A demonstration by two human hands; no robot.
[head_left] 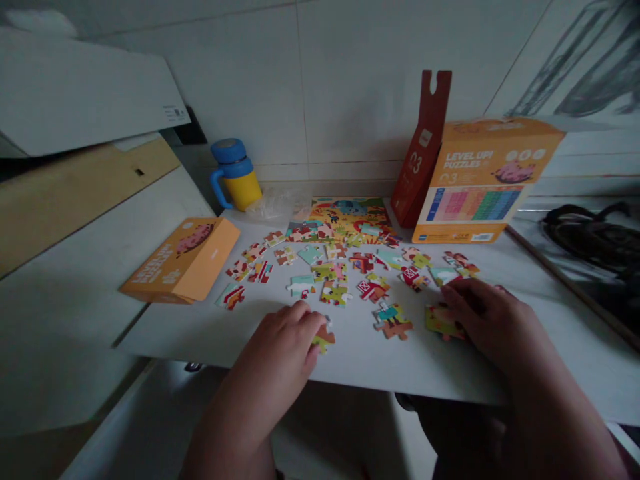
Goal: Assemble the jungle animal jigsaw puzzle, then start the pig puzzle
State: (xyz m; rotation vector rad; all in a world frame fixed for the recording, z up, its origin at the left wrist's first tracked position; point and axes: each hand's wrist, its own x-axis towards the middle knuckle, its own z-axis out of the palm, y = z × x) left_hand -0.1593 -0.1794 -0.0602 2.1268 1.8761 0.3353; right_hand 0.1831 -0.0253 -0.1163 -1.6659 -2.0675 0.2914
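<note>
My left hand [290,337] is closed near the table's front edge, its fingers curled over a green-and-brown puzzle piece [325,339] that shows partly beside them. Farther right, my right hand [487,317] grips the edge of a yellow-green puzzle piece [441,321] with thumb and fingers; the hand hides part of it. Between the hands lies a puzzle piece with a teal and brown pattern [393,321]. Several loose puzzle pieces spread beyond them, among them a red barn piece [373,289] and a green piece [335,293].
A colourful puzzle picture [350,217] lies at the back by clear plastic wrapping [280,203]. A blue-and-yellow mug [237,177] stands behind left. One orange box [183,260] lies at left; a larger open puzzle box [480,183] stands at right. Dark cables [595,230] lie far right.
</note>
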